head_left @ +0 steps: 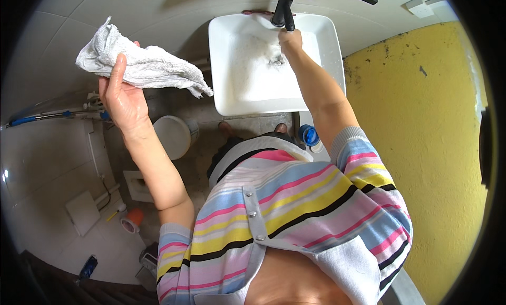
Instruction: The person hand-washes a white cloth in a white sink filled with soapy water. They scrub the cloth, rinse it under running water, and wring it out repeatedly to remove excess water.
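Striped shirt (295,199) nearest camera, head view. Left hand (125,102) left of white sink (237,78); grip pinching white cloth (158,66) between thumb and fingers, loose end near sink's rim. Right hand (291,40) at black tap (285,10); cannot tell whether its grip is closed. Yellow wall (416,147) at right.

1. We see a white cloth (158,68) in our left hand (126,94). It is rumpled, full of folds, and held up in the air.
2. Our thumb presses on its near side. A fat bunch sticks out left of our grip, and a thin, pointy tail reaches to the right.
3. We see a shiny black tap (284,3). Our right hand (291,40) is at its near end.
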`<move>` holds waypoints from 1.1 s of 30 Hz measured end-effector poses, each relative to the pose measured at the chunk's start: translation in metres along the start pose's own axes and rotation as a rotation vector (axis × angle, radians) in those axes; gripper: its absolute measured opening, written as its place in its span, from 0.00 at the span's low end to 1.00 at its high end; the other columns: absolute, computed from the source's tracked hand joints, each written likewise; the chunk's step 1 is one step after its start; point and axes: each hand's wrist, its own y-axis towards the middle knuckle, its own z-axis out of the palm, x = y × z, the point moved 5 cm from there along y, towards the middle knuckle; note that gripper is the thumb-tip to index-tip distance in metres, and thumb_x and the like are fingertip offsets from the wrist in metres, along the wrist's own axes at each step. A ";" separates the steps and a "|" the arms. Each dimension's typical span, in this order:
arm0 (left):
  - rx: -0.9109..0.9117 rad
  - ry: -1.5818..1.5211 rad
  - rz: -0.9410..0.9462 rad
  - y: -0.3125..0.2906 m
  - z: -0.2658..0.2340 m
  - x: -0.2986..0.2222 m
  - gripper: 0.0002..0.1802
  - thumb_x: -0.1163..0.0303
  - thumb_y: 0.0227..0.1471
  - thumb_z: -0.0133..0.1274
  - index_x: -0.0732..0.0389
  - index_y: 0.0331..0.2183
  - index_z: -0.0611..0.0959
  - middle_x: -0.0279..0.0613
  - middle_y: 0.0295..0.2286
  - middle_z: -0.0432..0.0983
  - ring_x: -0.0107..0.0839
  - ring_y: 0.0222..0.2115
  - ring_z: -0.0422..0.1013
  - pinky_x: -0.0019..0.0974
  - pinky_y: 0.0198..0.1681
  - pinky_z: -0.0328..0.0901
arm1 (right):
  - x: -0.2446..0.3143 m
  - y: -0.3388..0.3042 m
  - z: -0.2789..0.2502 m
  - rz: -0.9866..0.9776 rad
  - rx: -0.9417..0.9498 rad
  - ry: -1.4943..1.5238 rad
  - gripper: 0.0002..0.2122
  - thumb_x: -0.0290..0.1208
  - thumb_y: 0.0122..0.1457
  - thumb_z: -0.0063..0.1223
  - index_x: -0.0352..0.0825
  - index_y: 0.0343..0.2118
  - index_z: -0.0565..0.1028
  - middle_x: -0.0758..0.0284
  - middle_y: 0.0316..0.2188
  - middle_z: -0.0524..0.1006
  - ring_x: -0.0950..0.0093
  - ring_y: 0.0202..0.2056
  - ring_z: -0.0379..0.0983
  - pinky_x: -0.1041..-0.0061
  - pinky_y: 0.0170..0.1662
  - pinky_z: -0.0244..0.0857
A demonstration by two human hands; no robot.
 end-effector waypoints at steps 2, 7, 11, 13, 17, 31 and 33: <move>-0.002 -0.023 -0.025 0.000 -0.004 0.001 0.22 0.79 0.52 0.52 0.70 0.50 0.70 0.51 0.44 0.72 0.47 0.45 0.71 0.47 0.50 0.65 | 0.013 -0.017 -0.003 -0.336 -0.027 -0.396 0.20 0.45 0.58 0.42 0.29 0.34 0.77 0.52 0.33 0.78 0.55 0.39 0.74 0.64 0.45 0.65; 0.013 -0.081 -0.057 0.004 -0.002 0.010 0.21 0.79 0.52 0.52 0.70 0.49 0.71 0.50 0.43 0.73 0.46 0.45 0.71 0.47 0.51 0.64 | -0.007 -0.001 -0.002 -0.505 -0.083 -0.605 0.23 0.46 0.63 0.35 0.31 0.31 0.77 0.54 0.29 0.78 0.56 0.38 0.74 0.63 0.44 0.65; 0.020 -0.095 -0.062 0.005 -0.015 0.007 0.21 0.80 0.51 0.52 0.70 0.49 0.72 0.50 0.43 0.73 0.45 0.45 0.71 0.46 0.52 0.64 | 0.032 -0.065 -0.004 -0.636 0.135 -0.997 0.21 0.46 0.63 0.36 0.32 0.34 0.75 0.54 0.31 0.77 0.57 0.33 0.75 0.55 0.44 0.64; 0.037 -0.116 -0.075 0.006 -0.012 0.008 0.21 0.80 0.51 0.52 0.70 0.49 0.72 0.50 0.43 0.73 0.45 0.45 0.71 0.46 0.52 0.64 | 0.016 -0.056 -0.008 -0.309 0.173 -0.457 0.17 0.40 0.64 0.38 0.28 0.35 0.72 0.53 0.30 0.77 0.58 0.28 0.76 0.57 0.35 0.72; 0.060 -0.147 -0.089 0.010 -0.010 0.011 0.22 0.80 0.51 0.53 0.69 0.49 0.72 0.50 0.43 0.73 0.45 0.45 0.71 0.46 0.52 0.64 | -0.029 -0.029 0.022 0.430 0.285 0.887 0.17 0.33 0.66 0.31 0.25 0.29 0.68 0.49 0.29 0.74 0.59 0.27 0.76 0.65 0.30 0.78; 0.036 -0.184 -0.151 0.011 -0.014 0.017 0.22 0.79 0.51 0.53 0.69 0.49 0.71 0.50 0.43 0.73 0.45 0.46 0.70 0.47 0.51 0.64 | -0.027 0.000 -0.004 0.589 0.024 1.355 0.16 0.35 0.64 0.27 0.29 0.42 0.66 0.59 0.38 0.68 0.60 0.37 0.72 0.56 0.42 0.69; 0.042 -0.194 -0.156 0.012 -0.020 0.017 0.22 0.79 0.50 0.53 0.69 0.49 0.71 0.50 0.43 0.73 0.45 0.46 0.70 0.47 0.51 0.64 | -0.034 -0.024 0.009 0.772 0.063 1.282 0.15 0.32 0.63 0.27 0.28 0.42 0.66 0.59 0.35 0.68 0.59 0.35 0.73 0.55 0.42 0.69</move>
